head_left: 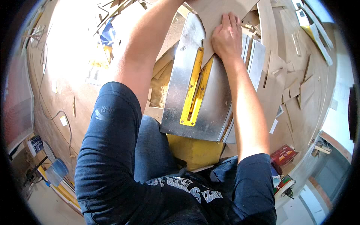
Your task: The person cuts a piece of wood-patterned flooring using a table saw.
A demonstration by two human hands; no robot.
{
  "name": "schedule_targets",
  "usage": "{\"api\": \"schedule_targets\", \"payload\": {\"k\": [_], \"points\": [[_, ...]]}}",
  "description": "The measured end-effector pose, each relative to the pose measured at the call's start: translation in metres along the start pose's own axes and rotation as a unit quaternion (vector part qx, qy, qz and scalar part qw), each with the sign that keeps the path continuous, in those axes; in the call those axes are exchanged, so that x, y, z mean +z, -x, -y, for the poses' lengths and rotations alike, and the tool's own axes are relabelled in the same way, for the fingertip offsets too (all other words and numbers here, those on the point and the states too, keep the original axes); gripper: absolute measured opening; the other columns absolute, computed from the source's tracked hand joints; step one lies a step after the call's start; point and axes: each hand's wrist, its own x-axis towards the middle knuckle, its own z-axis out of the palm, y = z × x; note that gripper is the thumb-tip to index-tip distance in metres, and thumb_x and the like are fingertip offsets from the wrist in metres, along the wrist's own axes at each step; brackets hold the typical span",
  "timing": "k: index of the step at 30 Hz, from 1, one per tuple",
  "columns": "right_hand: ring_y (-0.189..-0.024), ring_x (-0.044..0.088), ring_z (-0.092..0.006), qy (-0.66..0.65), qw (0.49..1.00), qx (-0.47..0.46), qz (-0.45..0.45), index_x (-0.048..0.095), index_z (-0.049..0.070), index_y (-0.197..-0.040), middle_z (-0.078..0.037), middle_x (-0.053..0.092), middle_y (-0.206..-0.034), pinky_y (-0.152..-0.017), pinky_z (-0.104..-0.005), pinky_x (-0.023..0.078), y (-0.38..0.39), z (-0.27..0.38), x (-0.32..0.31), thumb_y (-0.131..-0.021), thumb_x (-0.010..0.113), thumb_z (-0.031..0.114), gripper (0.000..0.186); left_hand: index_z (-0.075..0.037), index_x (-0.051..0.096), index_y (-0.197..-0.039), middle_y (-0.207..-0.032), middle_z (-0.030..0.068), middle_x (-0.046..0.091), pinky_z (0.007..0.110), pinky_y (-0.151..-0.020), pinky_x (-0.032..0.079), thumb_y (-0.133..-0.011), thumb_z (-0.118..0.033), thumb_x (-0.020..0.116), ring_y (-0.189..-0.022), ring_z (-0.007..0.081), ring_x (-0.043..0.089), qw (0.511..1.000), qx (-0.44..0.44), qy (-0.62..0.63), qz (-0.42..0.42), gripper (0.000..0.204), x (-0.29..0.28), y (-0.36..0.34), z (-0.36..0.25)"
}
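Observation:
A thin brown wooden board [221, 9] lies over the far part of a small metal table saw [172, 107]. Its left edge curves and it narrows to a point towards me, near the far end of the yellow slotted insert [195, 90]. My right hand [228, 37] rests on the board's right part, fingers stretched out and pointing away from me. My left forearm [146, 33] reaches past the saw's left side to the upper edge of the picture. The left hand itself lies beyond that edge, so its fingers are hidden.
Wood offcuts [300, 88] lie scattered on the floor to the right, with more scraps left of the saw. A thin cable [67, 122] curves across the floor at left. Near my right elbow sits a red box [283, 154]. A long board [275, 37] lies right of the saw.

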Motion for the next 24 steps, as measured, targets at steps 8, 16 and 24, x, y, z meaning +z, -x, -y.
{"api": "schedule_targets", "payload": {"k": [8,16,24], "points": [[-0.151,0.038,-0.0453,0.008,1.000,-0.014,-0.015,0.056,-0.005,-0.143,-0.028,0.047,-0.158,-0.126,-0.0529,0.031,0.005,0.000,0.000,-0.098,0.049,0.016,0.050,0.011,0.068,-0.126,-0.128,0.0343,0.069,0.050,-0.102,0.053,-0.090,-0.066,0.070,-0.119,0.0445,0.068,0.967,-0.163,0.192,-0.027,0.085,-0.017,0.012,-0.013],[-0.154,0.035,-0.0450,0.007,1.000,0.008,0.018,0.052,-0.004,-0.149,-0.027,0.045,-0.161,-0.128,-0.0526,0.029,0.011,0.011,-0.008,-0.099,0.049,0.015,0.054,0.007,0.071,-0.123,-0.122,0.0325,0.072,0.051,-0.099,0.056,-0.089,-0.065,0.071,-0.114,0.0445,0.071,0.958,-0.195,0.190,-0.090,0.080,-0.005,0.020,-0.017],[-0.156,0.032,-0.0448,0.020,0.999,0.022,0.038,0.048,-0.004,-0.153,-0.027,0.042,-0.163,-0.130,-0.0516,0.027,0.018,0.013,-0.011,-0.100,0.048,0.016,0.056,0.008,0.074,-0.115,-0.116,0.0326,0.074,0.051,-0.094,0.058,-0.090,-0.065,0.071,-0.110,0.0447,0.073,0.966,-0.175,0.189,-0.012,0.077,-0.014,0.021,-0.017]]}}
